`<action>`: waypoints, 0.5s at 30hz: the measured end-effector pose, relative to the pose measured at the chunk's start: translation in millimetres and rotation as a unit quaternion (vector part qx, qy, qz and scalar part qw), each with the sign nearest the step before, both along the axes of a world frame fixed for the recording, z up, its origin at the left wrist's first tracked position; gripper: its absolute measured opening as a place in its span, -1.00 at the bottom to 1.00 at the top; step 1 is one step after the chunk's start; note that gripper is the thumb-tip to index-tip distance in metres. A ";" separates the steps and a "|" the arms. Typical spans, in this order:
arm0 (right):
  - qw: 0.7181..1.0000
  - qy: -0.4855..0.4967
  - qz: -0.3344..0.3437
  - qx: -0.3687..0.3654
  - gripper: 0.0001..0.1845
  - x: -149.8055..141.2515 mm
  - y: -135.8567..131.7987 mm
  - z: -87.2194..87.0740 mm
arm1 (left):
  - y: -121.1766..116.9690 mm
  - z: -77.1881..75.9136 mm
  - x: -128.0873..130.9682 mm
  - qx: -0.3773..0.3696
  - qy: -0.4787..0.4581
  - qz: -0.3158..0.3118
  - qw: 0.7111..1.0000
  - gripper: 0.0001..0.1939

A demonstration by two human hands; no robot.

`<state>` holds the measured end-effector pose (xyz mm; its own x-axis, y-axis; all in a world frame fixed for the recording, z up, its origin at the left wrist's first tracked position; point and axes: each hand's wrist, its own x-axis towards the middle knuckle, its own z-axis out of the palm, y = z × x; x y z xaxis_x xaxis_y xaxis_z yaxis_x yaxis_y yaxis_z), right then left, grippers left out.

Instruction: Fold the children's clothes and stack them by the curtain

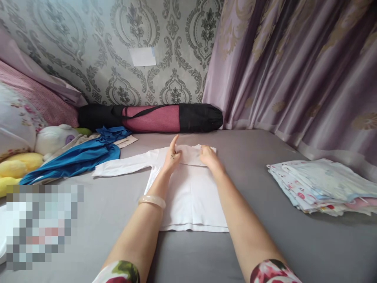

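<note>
A gray sheet covers the broad flat surface, with a purple curtain to the right and patterned wallpaper behind. Along the wall lies a long black-and-pink bag. In the middle of the sheet is the white shirt, flat, its hem toward the person — one sleeve stretches out to the left, and the other lies folded across the top. A stack of folded clothes sits to the right; a blue garment lies to the left, beside a white plush toy. The right hand holds the shirt's upper right part, fingers close together on the cloth. The left hand touches the shirt near its upper middle, thumb and fingers apart; whether they pinch any fabric, I cannot tell.
</note>
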<state>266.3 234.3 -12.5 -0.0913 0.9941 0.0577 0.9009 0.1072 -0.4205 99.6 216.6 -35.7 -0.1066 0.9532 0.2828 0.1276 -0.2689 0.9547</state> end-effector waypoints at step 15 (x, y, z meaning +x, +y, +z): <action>0.994 -0.082 0.014 -0.067 -0.27 -39.2 -23.4 -30.2 | 6.4 -11.2 -9.3 -0.070 0.174 0.088 0.978 -0.25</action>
